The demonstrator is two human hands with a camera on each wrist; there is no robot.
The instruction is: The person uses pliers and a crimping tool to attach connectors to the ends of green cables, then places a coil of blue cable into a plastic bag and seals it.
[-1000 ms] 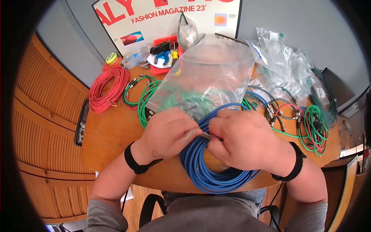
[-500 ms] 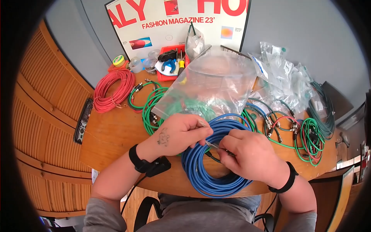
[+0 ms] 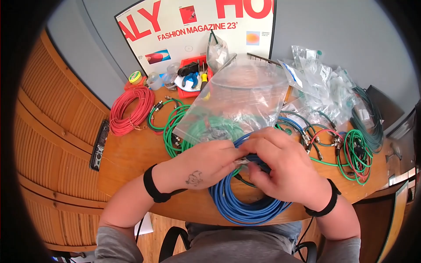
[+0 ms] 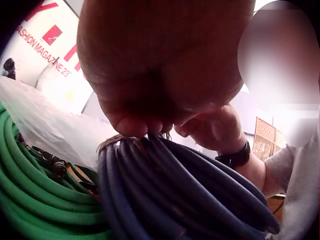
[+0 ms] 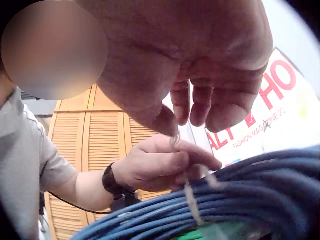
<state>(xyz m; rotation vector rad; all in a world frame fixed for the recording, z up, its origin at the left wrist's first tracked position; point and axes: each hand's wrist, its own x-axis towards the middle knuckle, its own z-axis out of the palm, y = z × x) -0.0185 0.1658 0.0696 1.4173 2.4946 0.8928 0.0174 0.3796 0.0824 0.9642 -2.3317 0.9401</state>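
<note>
A coil of blue cable (image 3: pixel 245 215) stands at the table's front edge, below both hands. Thin pale string (image 5: pixel 191 202) wraps round the bundle in the right wrist view. My left hand (image 3: pixel 204 164) pinches the string between thumb and fingers at the top of the coil. Close beside it, my right hand (image 3: pixel 280 168) has its thumb and forefinger spread apart, its fingers loosely bent. A loose end of string reaches up to the right thumb tip in the right wrist view. The left fingertips sit right over the blue strands in the left wrist view, hiding part of the string.
A clear plastic bag (image 3: pixel 245 94) lies behind the coil, over green cable (image 3: pixel 173 127). Red cable (image 3: pixel 131 109) is coiled at left, near a red tool tray (image 3: pixel 188 93). At right are clear bags (image 3: pixel 322 83) and a tangle of connector leads (image 3: pixel 357 149).
Half a second ago the right hand held the string drawn taut away from the left; now its thumb and forefinger are apart. The left hand has turned over and moved right, against the right fingers.
</note>
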